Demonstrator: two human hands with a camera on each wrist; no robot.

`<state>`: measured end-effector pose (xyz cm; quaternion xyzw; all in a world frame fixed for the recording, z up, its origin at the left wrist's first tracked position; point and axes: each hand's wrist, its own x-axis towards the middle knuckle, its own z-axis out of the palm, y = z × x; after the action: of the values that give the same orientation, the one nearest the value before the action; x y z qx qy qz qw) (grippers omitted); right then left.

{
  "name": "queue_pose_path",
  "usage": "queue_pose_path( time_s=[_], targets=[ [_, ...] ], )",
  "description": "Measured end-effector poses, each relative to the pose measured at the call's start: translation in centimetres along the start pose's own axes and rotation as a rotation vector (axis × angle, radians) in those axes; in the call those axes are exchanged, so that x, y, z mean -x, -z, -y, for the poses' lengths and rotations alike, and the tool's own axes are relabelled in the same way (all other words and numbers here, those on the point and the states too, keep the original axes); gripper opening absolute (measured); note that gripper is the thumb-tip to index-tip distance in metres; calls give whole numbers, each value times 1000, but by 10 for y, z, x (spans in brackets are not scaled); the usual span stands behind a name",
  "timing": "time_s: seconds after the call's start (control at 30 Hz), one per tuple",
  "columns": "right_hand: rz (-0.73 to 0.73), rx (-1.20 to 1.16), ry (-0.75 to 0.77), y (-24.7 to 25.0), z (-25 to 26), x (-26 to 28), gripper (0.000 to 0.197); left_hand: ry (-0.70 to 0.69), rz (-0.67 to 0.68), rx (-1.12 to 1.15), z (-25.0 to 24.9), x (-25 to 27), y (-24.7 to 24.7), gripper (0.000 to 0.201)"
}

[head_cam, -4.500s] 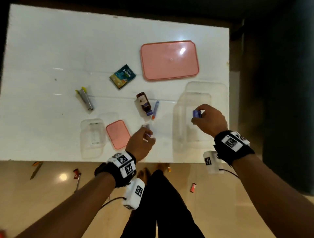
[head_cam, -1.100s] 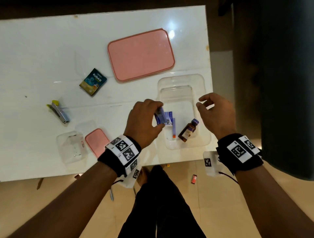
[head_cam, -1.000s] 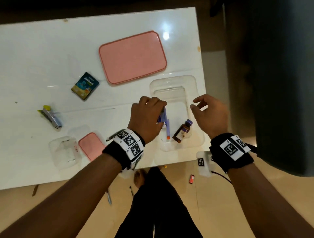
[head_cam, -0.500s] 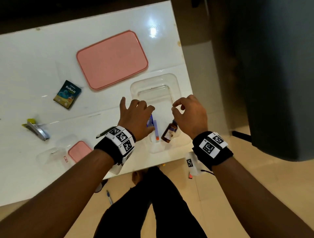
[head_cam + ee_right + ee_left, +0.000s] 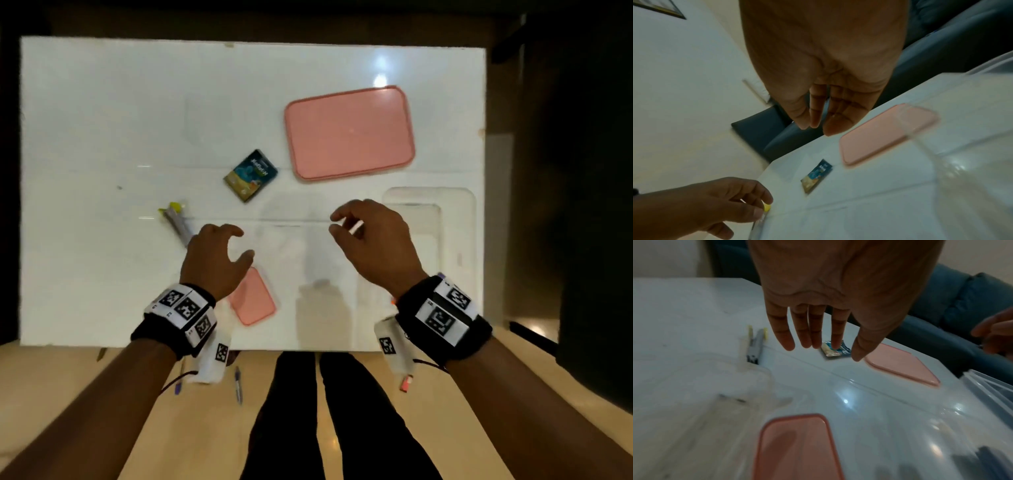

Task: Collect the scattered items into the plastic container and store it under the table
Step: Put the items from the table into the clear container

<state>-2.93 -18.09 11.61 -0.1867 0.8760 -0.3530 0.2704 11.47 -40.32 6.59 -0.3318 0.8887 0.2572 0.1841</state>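
Left hand (image 5: 214, 260) left container (image 5: 459, 240), now near stapler (image 5: 176, 222).

The table (image 5: 102, 102) is glossy white, and on it the large lid (image 5: 349, 132) and the small lid (image 5: 255, 301) are both plain salmon pink, while the big container (image 5: 459, 212) and the small container (image 5: 701, 369) are clear and colourless. The sachet (image 5: 251, 174) is dark teal-blue with a yellow-gold lower part and white lettering, and the stapler (image 5: 176, 221) is grey with yellow tips. Both wrists wear black bands (image 5: 442, 318) carrying white tags printed with black square marker patterns, over a tan floor (image 5: 85, 377) and black trousers (image 5: 342, 411)
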Motion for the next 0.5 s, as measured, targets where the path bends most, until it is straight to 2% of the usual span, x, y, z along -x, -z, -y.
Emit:
queue_pose_path(
  time_s=[0.07, 0.2, 0.33, 0.43, 0.5],
  targets=[
    [64, 53, 56, -31, 21, -30, 20, 98, -50, -4, 23, -12, 17, 48],
    [145, 165, 90, -101, 52, -99, 58, 299, -124, 31, 62, -41, 49, 63],
    [139, 261, 15, -142, 64, -146, 66, 407, 4, 90, 84, -82, 59, 79],
    [110, 379, -72, -162, 57, -153, 70, 395, 123, 31, 94, -103, 52, 82],
    [93, 353, -140, -168, 50, -149, 79, 370, 172, -37, 96, -108, 46, 76]
  ],
)
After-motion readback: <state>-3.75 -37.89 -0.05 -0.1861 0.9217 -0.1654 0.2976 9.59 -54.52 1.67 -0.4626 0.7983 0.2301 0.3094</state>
